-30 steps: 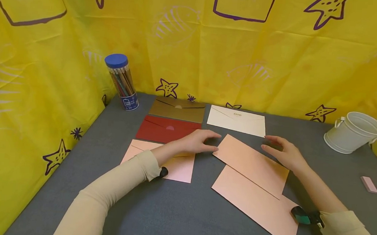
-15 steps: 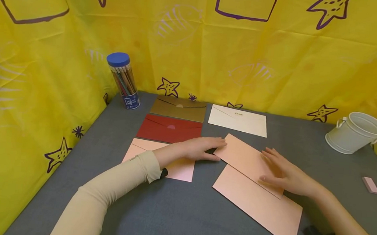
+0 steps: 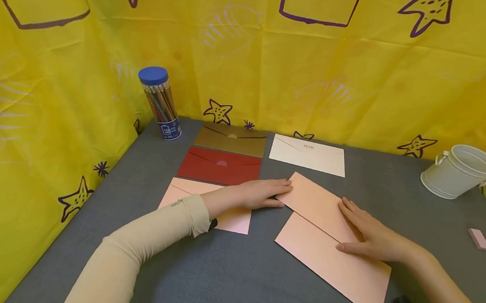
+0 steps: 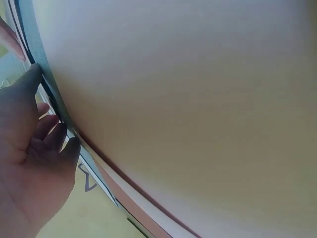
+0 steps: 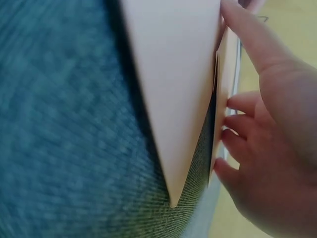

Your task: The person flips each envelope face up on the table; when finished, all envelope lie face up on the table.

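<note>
Two pale pink envelopes lie overlapped on the grey table (image 3: 225, 273). The upper one (image 3: 313, 202) rests askew across the lower one (image 3: 336, 268). My left hand (image 3: 276, 194) stretches out with straight fingers, its tips touching the upper envelope's left corner. Flat on the upper envelope's right end lies my right hand (image 3: 354, 227), thumb along the seam between the two. In the left wrist view the left hand (image 4: 34, 163) sits beside a pink envelope (image 4: 188, 99). The right wrist view shows the right hand (image 5: 267, 148) at an envelope's edge (image 5: 173, 74).
A third pink envelope (image 3: 181, 192) lies under my left forearm. Behind it are a red envelope (image 3: 220, 166), a gold one (image 3: 231, 139) and a cream one (image 3: 307, 155). A blue-capped pencil tube (image 3: 161, 102) stands back left. A white bucket (image 3: 460, 171) and pink eraser (image 3: 479, 238) sit right. Yellow cloth walls surround the table.
My right hand moved from beside the upper envelope's far edge onto it and pulled back toward me, now lying flat. The left fingertips reached the envelope's left corner.
</note>
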A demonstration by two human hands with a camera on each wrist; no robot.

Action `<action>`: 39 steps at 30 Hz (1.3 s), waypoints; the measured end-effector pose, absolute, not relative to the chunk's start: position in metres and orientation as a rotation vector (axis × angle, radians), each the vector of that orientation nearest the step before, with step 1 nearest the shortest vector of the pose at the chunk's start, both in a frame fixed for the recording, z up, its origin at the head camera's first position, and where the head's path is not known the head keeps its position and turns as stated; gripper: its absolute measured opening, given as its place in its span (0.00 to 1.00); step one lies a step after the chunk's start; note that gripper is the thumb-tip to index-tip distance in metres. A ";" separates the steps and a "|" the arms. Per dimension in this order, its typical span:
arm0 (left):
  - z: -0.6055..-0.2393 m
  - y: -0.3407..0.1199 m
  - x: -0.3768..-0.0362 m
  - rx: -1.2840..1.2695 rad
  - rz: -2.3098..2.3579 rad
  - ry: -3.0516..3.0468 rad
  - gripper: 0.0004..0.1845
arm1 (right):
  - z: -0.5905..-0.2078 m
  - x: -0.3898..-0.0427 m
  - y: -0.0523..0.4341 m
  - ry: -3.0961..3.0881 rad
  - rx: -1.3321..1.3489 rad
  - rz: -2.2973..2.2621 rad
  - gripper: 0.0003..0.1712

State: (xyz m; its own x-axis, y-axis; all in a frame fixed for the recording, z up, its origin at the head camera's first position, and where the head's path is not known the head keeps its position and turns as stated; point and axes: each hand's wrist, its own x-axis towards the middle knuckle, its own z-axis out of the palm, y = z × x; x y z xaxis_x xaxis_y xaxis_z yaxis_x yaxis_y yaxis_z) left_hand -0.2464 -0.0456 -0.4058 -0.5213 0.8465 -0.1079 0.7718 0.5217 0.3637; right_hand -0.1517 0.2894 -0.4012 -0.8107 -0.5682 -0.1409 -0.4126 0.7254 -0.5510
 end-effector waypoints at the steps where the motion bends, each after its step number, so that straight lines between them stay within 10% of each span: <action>1: -0.406 -0.046 -0.247 1.356 0.399 2.496 0.33 | -0.401 -0.152 0.290 2.632 -0.770 -0.737 0.59; 39: -0.399 -0.050 -0.253 1.524 0.689 2.396 0.21 | -0.389 -0.155 0.295 2.827 -0.764 -0.641 0.45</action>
State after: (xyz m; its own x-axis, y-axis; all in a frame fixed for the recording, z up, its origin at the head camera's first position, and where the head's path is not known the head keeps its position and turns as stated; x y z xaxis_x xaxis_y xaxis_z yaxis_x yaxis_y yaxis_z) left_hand -0.2533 -0.0504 -0.3993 -0.4387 0.8963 0.0645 0.7935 0.3527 0.4959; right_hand -0.1552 0.2945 -0.3892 -0.8604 -0.5089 -0.0271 -0.4474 0.7797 -0.4379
